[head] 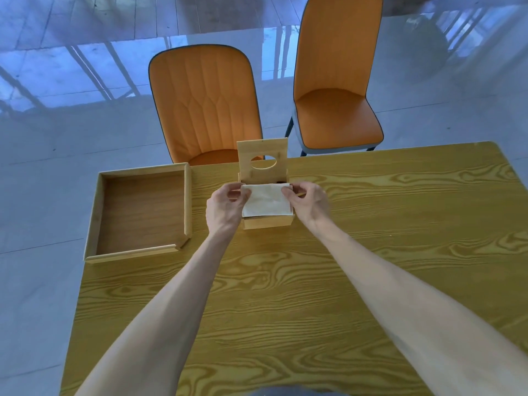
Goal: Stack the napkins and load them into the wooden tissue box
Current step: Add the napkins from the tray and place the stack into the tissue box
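Observation:
A small wooden tissue box [268, 222] stands mid-table with its lid [262, 160] swung up at the back; the lid has an oval hole. White napkins [266, 200] lie flat over the box's open top. My left hand [225, 208] pinches the napkins' far left corner. My right hand [307, 204] pinches their far right corner. Both hands flank the box, and the inside of the box is hidden under the napkins.
A shallow wooden tray [187, 195] lies at the table's far left corner, partly over the edge. The yellow wood-grain table [371, 252] stretches to the right and toward me. Two orange chairs [205, 104] [337, 81] stand beyond the far edge on a glossy floor.

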Available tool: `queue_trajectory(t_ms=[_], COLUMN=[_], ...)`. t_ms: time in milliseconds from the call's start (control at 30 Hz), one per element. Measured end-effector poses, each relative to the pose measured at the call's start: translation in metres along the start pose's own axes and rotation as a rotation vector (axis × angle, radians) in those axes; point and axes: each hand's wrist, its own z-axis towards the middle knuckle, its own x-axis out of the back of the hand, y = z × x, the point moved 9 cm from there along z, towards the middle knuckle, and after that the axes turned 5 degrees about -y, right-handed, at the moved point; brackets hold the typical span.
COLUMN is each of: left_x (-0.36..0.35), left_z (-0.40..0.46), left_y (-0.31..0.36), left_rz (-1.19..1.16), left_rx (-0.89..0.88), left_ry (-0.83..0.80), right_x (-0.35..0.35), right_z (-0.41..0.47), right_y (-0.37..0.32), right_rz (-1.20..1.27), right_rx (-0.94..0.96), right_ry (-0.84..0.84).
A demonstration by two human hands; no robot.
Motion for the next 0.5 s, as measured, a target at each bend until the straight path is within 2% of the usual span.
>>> queue_trajectory(t_ms=[233, 500], left_x=[-0.001, -0.006], left_z=[0.009, 0.019], left_y=[-0.009, -0.009], left_rz=[0.128, 0.100], left_rx=[0.046, 0.024], left_ry=[0.024, 0.020], right_x=[-0.012, -0.015], right_z=[0.012, 0.017], right_y=[0.006, 0.001], right_rz=[-0.104, -0.202], right_rx=[-0.014, 0.022], right_ry=[0.028, 0.034])
